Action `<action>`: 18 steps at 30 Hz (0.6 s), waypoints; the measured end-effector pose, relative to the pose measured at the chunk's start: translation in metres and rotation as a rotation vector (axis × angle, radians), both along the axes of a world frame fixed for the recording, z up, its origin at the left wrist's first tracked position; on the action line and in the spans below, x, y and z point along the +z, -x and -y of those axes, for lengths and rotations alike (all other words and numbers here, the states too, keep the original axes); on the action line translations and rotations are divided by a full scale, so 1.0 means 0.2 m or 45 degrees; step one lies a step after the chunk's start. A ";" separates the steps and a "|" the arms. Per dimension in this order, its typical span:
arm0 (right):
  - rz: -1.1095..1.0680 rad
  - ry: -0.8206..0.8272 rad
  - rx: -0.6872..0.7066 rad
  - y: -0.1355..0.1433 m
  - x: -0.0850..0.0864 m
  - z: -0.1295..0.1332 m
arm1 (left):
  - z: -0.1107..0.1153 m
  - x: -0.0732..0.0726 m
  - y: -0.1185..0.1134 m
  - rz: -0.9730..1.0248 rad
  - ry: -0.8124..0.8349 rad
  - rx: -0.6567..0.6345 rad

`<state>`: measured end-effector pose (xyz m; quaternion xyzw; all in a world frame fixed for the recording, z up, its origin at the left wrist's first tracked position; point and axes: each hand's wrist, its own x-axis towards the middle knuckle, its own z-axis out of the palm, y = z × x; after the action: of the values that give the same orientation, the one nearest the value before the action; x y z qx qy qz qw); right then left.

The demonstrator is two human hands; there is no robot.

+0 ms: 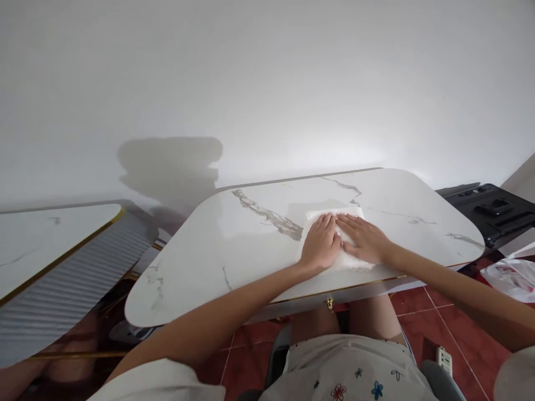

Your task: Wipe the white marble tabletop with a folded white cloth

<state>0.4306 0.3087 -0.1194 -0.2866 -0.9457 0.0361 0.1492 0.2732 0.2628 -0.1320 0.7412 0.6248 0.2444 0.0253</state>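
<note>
A white cloth (355, 260) lies flat on the white marbled tabletop (200, 245), right of its middle. My left hand (322, 242) rests palm down on the cloth, its fingers stretched forward. Beside it my right hand (365, 239) also presses flat on the cloth, fingers pointing up and to the left. The fingertips of both hands nearly meet near the cloth's far edge. The palms hide part of the cloth.
A second marbled table (54, 234) with a ribbed side stands at the left. Behind is a white wall (267, 83). A black case (497, 209) and a plastic bag (512, 278) are at the right. A small gold knob (330, 303) sticks out of the table's front.
</note>
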 end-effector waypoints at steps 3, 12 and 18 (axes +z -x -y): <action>0.054 0.000 0.032 0.05 0.01 -0.19 | -0.18 0.01 0.03 -0.017 -0.024 0.032; 0.006 -0.067 0.134 0.41 -0.02 -0.68 | -0.60 0.01 0.36 -0.115 -0.159 0.133; 0.024 -0.025 0.052 0.57 0.01 -0.88 | -0.85 0.00 0.51 -0.212 -0.190 0.118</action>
<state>0.3162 0.4847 -0.1176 -0.2662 -0.9530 0.0270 0.1424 0.1708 0.4330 -0.1319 0.7290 0.6384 0.2288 -0.0931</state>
